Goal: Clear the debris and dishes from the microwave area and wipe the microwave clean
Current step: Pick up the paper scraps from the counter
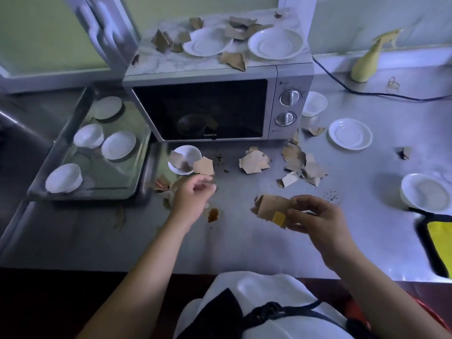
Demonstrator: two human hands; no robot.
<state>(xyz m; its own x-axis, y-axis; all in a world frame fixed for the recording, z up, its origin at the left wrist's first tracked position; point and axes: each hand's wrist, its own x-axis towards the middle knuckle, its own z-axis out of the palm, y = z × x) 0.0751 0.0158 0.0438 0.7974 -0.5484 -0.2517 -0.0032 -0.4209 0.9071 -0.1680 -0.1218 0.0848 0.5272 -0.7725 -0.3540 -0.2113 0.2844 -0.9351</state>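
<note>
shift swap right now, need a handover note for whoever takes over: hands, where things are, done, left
Left grip: loosely curled, empty, beside the front bowl.
Right grip: pinches a cardboard scrap.
Done: several white dishes lie in the tray, left of the microwave.
Left: two plates and top scraps on the microwave; counter scraps, a lone plate, bowls and a brown stain on the counter; yellow cloth lies at right.

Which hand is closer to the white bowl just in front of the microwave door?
Left. The left hand is just in front of the bowl, fingers loosely curled, nothing visible in them. The right hand is farther, nearer the person and to the right, pinching a cardboard scrap.
</note>
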